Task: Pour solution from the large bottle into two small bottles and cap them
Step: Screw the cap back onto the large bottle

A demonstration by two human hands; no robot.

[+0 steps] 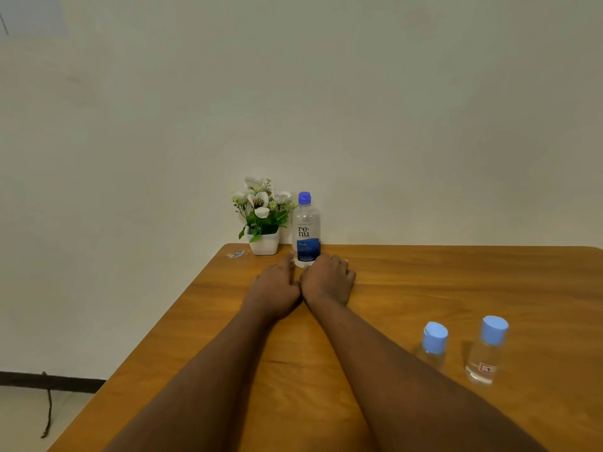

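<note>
At far centre of table [424, 288], left hand [275, 287] and right hand [328, 282] flat and holding nothing just before one capped large bottle [305, 233]; opening step judged pending, next needing grasp and uncapping; two capped small bottles [434, 345] [487, 349] near right; one flower pot [263, 243] far left

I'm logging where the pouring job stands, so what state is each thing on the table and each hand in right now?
Large solution bottle: upright, blue cap on, near the table's far edge.
Left small bottle: upright, capped.
Right small bottle: upright, capped, clear liquid visible.
Left hand: resting on the table by the large bottle's base, holding nothing.
Right hand: resting beside it, holding nothing.
Flower pot: upright.
</note>
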